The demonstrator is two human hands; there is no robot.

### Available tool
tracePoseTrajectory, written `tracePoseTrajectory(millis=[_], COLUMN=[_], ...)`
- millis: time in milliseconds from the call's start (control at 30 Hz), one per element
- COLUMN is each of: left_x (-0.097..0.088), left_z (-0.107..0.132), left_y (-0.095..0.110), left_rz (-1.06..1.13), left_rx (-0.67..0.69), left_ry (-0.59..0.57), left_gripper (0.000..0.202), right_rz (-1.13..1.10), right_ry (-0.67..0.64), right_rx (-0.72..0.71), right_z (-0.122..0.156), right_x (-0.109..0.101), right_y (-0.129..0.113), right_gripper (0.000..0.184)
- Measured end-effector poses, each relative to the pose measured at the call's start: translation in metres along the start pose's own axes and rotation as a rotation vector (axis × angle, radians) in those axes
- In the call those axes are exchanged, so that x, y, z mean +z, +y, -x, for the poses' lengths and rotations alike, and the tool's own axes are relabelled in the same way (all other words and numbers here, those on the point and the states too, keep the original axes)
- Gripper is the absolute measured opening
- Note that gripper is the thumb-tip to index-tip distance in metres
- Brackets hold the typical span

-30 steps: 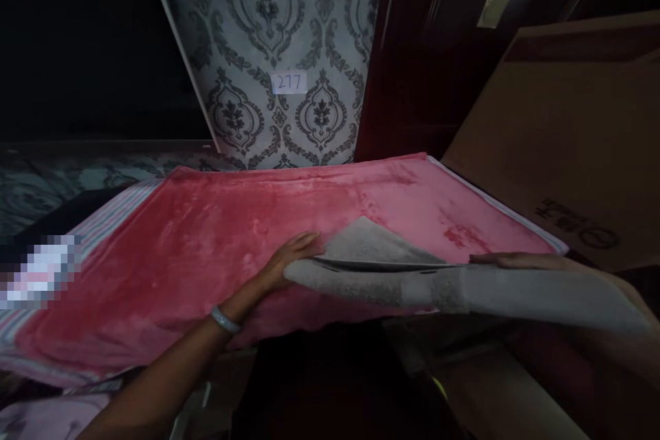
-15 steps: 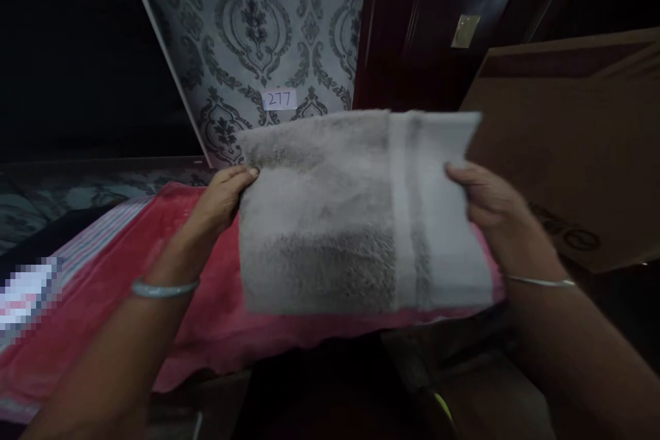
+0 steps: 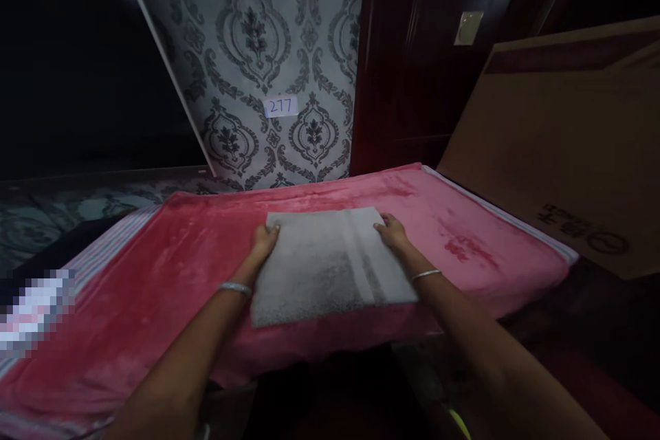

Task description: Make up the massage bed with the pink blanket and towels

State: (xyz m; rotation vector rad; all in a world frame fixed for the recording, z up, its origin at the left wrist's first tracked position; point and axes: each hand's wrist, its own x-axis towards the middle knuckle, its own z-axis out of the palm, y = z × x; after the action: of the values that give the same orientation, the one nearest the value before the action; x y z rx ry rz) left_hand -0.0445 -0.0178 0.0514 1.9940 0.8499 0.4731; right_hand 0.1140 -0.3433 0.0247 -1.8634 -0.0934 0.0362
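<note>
A grey towel (image 3: 314, 261) with paler bands near its right end lies stretched over a pink-red plush blanket (image 3: 206, 247). My left hand (image 3: 265, 239) pinches the towel's left edge near the far corner, thumb on top. On the opposite side, my right hand (image 3: 392, 230) grips the right edge close to its far corner. Fingers under the cloth are hidden on both sides. The towel's near edge reaches the front of the blanket-covered surface.
A large cardboard box (image 3: 557, 151) stands at the right beside the blanket. Behind are patterned wallpaper with a paper label (image 3: 281, 106) marked 277, and a dark screen (image 3: 93, 69) at the left. A pixelated white patch covers something at the far left.
Both hands have moved away from me and down with the towel, from held up in the air to the blanket. More of the blanket's right side now shows.
</note>
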Motion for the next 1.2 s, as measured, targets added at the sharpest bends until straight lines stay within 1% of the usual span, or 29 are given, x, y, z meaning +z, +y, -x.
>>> tracePoseTrajectory(millis=[67,100,167,233,300,333,367,433,500,533,600,667,700,767,833,933,1033,1133,1200], left_x=[0.006,0.008,0.007,0.002,-0.003,-0.003,-0.001,0.009,0.025,0.033,0.046,0.053,0.054,0.053,0.052,0.051,0.053,0.054,0.054], left_z=[-0.002,-0.003,-0.004,-0.006,-0.004,-0.002,0.003,0.017,0.035,0.043,0.055,0.059,0.059,0.057,0.055,0.055,0.055,0.056,0.056], left_y=[-0.002,-0.003,-0.005,-0.003,0.005,0.01,0.016,0.027,0.032,0.032,0.028,0.022,0.02,0.018,0.018,0.02,0.021,0.022,0.022], left_rz=[-0.1,-0.151,-0.234,-0.293,-0.328,-0.347,-0.383,-0.518,-0.706,-0.79,-0.892,-0.934,-0.943,-0.955,-0.961,-0.957,-0.949,-0.94,-0.936], left_rx=[0.025,0.028,0.028,0.035,0.054,0.085,0.143,0.326,0.508,0.556,0.564,0.552,0.553,0.562,0.561,0.56,0.562,0.555,0.55], left_ry=[0.079,0.098,0.09,0.053,0.038,0.041,0.041,0.013,-0.076,-0.127,-0.202,-0.224,-0.222,-0.219,-0.225,-0.227,-0.229,-0.237,-0.241], left_gripper=[0.033,0.034,0.035,0.035,0.042,0.05,0.059,0.071,0.071,0.068,0.064,0.064,0.065,0.065,0.066,0.066,0.067,0.067,0.067], right_rz=[0.072,0.106,0.176,0.233,0.33,0.417,0.521,0.734,0.847,0.878,0.918,0.933,0.932,0.938,0.975,1.035,1.044,1.043,1.044], right_ry=[0.031,0.036,0.034,0.029,0.025,0.017,-0.005,-0.094,-0.225,-0.288,-0.381,-0.425,-0.434,-0.432,-0.399,-0.309,-0.235,-0.21,-0.214], right_rx=[-0.051,-0.068,-0.084,-0.083,-0.108,-0.152,-0.219,-0.402,-0.555,-0.592,-0.596,-0.566,-0.56,-0.556,-0.51,-0.366,-0.295,-0.304,-0.297], right_z=[-0.001,-0.001,-0.001,-0.001,0.0,0.003,0.007,0.018,0.032,0.039,0.049,0.052,0.05,0.04,0.023,-0.003,-0.018,-0.021,-0.018], right_x=[0.002,0.002,0.001,0.0,0.004,0.009,0.016,0.038,0.063,0.075,0.093,0.101,0.101,0.094,0.078,0.05,0.031,0.025,0.025], right_y=[0.005,0.008,0.013,0.011,0.001,-0.008,-0.017,-0.037,-0.051,-0.054,-0.052,-0.044,-0.04,-0.033,-0.028,-0.018,-0.005,0.001,-0.001], right_gripper=[0.049,0.05,0.052,0.054,0.058,0.06,0.061,0.062,0.06,0.06,0.059,0.059,0.059,0.058,0.059,0.06,0.06,0.06,0.06])
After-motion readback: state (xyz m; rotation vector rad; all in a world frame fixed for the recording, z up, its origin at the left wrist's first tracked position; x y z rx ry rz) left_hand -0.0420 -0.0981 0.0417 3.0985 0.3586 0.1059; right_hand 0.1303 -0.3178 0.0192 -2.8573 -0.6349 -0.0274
